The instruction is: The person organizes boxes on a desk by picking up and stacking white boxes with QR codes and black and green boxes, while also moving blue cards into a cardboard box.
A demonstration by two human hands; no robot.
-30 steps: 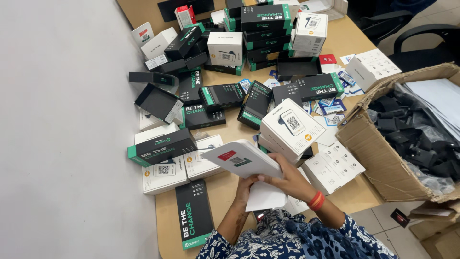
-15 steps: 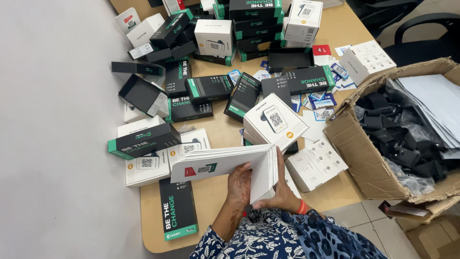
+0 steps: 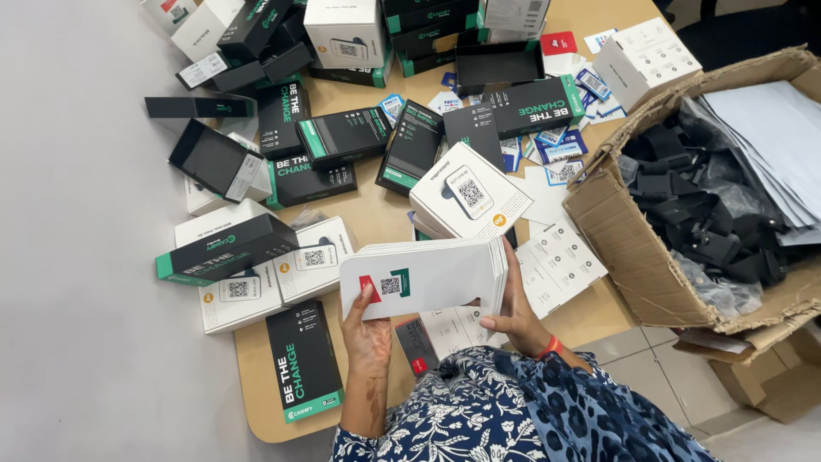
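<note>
Both hands grip a thick stack of white cards (image 3: pixel 428 275) above the table edge, left hand (image 3: pixel 366 329) fingers pinching its left end, right hand (image 3: pixel 513 310) fingers clamping the right, while boxes (image 3: pixel 342 137) lie scattered, mostly unsorted.

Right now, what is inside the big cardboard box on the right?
The cardboard box holds many black parts in clear plastic, with grey sheets on top. Anything beneath them is covered.

Navy garment (image 3: pixel 513 411) with pale floral print; red-orange bangle (image 3: pixel 548 346) on right wrist (thin band).
</note>
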